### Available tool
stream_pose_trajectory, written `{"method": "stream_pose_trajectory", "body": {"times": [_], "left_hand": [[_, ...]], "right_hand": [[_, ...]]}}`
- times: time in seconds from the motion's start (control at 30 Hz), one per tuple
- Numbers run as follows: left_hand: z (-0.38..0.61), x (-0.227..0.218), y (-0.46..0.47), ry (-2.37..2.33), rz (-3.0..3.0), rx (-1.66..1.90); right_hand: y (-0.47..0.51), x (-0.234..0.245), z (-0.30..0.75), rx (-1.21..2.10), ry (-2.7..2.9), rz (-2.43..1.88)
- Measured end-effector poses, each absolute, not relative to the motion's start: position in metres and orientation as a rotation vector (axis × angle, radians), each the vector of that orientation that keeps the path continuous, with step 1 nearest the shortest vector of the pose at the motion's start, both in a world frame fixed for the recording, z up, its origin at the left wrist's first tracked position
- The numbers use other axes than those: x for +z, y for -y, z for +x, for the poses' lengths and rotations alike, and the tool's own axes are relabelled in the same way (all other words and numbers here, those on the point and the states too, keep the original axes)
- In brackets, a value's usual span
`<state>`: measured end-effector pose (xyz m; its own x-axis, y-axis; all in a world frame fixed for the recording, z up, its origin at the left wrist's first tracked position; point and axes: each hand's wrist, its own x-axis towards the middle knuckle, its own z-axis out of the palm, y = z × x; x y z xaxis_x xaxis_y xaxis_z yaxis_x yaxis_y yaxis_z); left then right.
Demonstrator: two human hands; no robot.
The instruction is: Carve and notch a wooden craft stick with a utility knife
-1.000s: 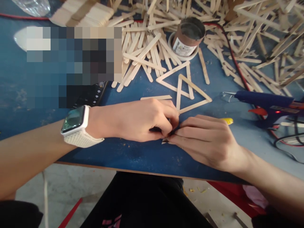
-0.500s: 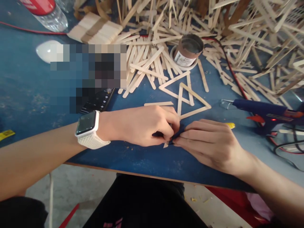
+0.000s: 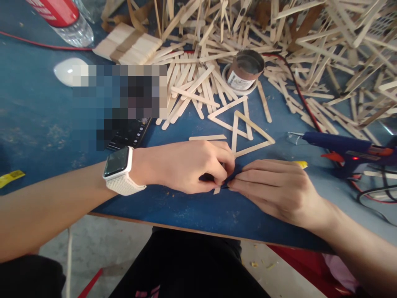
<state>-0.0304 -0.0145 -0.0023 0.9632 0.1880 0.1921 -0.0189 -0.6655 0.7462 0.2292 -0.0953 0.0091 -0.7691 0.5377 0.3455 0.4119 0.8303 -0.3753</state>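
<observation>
My left hand (image 3: pixel 198 165), with a white-strapped watch (image 3: pixel 117 163) on the wrist, rests low over the blue table, its fingers curled in a pinch. Below those fingers pokes the end of a wooden craft stick (image 3: pixel 217 191); the rest is covered. Close on the right, my right hand (image 3: pixel 276 186) keeps its fingers pressed together, tips down beside the left fingertips. What lies under them is hidden. Just beyond the hands are a triangle of craft sticks (image 3: pixel 254 148) and a second stick shape (image 3: pixel 228 107) partly overlapping it. A single stick (image 3: pixel 207 137) lies behind my left hand.
A blue glue gun (image 3: pixel 341 142) with a red light lies at right, its cables nearby. Craft sticks (image 3: pixel 198 82) heap across the back, around a brown jar (image 3: pixel 246 70). At left are a stick bundle (image 3: pixel 127 43), bottle (image 3: pixel 74 35), white mouse (image 3: pixel 66 71) and phone (image 3: pixel 128 134).
The view has shifted slightly, so the things at left sit a little lower and farther right. Both hands keep nearly the same pose and place.
</observation>
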Motion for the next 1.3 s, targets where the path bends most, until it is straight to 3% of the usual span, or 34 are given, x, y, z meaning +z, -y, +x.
{"method": "stream_pose_trajectory", "body": {"times": [1.03, 1.3], "left_hand": [[-0.028, -0.003, 0.019, -0.082, 2.521, 0.352], [-0.029, 0.006, 0.022, -0.044, 2.854, 0.606]], "right_hand": [[0.097, 0.003, 0.224, 0.323, 2.530, -0.775], [0.098, 0.001, 0.227, 0.338, 2.529, -0.758]]}}
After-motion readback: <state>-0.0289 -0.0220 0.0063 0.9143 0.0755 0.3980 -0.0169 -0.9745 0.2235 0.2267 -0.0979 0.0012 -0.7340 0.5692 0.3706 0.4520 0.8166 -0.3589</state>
